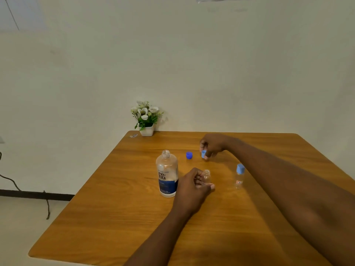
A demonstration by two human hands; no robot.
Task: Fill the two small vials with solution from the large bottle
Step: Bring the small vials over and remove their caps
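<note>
my left hand (192, 189) curls round an open vial (206, 177), the uncapped large bottle (167, 173) just left of it, the capped vial (239, 177) to its right. my right hand (213, 145) pinches a light blue cap (203, 153).

At the far left corner of your wooden bench (115, 217) stands a white pot of white flowers (146, 118). Just beside it lies a small pale scrap (133, 135), perhaps a wrapper. To your left, a dark cable (47, 207) trails over the floor (25, 231) by a black skirting strip (28, 194).
</note>
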